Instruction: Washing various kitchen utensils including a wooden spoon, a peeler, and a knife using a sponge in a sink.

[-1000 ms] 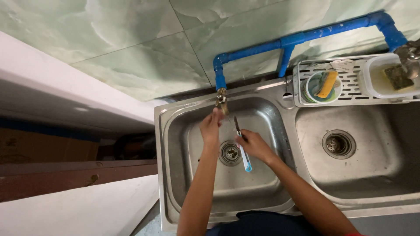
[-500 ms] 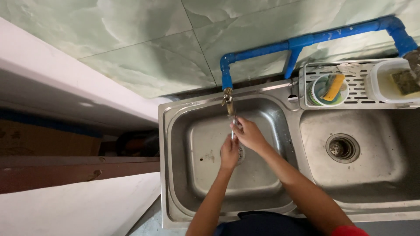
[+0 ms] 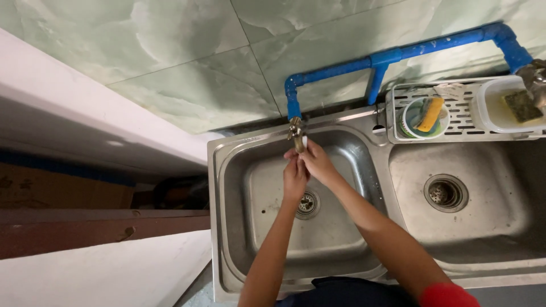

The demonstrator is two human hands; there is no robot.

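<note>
No packages, labels, signs or screens are visible in the head view. The nearest thing to a container is a white plastic tub [image 3: 493, 108] standing at the right end of the white slotted rack [image 3: 460, 122] behind the right-hand sink basin; it is rectangular with rounded corners, bears no visible label, and holds a dark green scouring pad [image 3: 521, 106]. Nothing printed shows on the wall tiles or the pipework.

Green marbled wall tiles [image 3: 170, 68], blue pipe [image 3: 398, 54], white ledge [image 3: 85, 113]
</note>
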